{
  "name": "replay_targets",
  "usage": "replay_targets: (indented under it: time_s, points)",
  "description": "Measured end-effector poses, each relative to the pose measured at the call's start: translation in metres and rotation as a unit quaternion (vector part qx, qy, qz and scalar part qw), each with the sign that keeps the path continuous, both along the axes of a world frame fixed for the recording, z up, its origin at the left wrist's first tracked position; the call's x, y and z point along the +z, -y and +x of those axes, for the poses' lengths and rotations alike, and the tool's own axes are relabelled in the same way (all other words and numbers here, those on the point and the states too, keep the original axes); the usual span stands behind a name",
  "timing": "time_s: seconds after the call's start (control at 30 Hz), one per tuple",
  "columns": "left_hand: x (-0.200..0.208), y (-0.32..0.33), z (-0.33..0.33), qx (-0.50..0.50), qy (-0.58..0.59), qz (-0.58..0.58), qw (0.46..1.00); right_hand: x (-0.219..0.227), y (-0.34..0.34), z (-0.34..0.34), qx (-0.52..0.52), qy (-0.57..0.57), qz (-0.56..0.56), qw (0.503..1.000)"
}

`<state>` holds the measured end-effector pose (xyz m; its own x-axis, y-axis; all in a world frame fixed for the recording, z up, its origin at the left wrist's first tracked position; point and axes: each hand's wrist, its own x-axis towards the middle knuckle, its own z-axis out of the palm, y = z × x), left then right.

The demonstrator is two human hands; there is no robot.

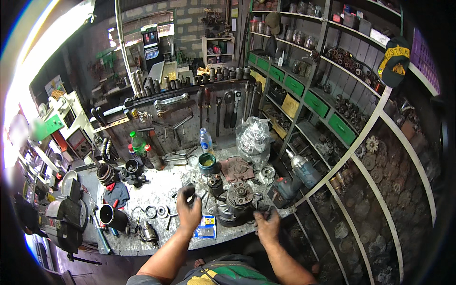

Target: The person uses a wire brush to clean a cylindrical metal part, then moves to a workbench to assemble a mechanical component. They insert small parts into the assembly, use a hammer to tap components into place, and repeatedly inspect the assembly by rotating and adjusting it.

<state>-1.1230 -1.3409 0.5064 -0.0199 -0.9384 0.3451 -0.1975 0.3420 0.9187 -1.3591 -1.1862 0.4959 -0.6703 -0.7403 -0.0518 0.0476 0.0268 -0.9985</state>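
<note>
My left hand (189, 210) is raised over the workbench, its blackened fingers curled in; anything inside them is too dark to make out. To the right, my right hand (267, 226) is at the bench's front edge, fingers bent together, their grip slightly blurred. Between the hands stands a round metal motor assembly (240, 195), its flat face with bolt holes turned up. A smaller dark cylindrical part (215, 184) rests close to its left side. Below my left hand, a blue-and-yellow card packet (205, 228) lies flat on the bench.
Behind stand a green tub (207, 163), a water bottle (205, 140), a brown rag (236, 169) and a bagged part (253, 140). A drill (285, 189) and a blue-grey flask (304, 169) stand right. Bearing rings (162, 211), an armature (149, 232) and a black cup (113, 217) lie left.
</note>
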Motion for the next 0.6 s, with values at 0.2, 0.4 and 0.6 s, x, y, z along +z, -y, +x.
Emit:
replay_targets:
  time_s: [0.2, 0.4, 0.6]
  points:
    - [-0.033, 0.087, -0.014, -0.285, 0.158, 0.126, 0.937, -0.033, 0.027, 0.034, 0.026, -0.083, -0.089, 0.992]
    - [-0.025, 0.038, -0.013, -0.283, -0.058, 0.123, 0.949, -0.049, 0.046, 0.003, 0.011, -0.145, -0.04, 0.989]
    - [-0.026, -0.075, -0.012, -0.127, 0.12, 0.06, 0.983, -0.047, 0.099, -0.049, 0.197, -0.089, -0.084, 0.973]
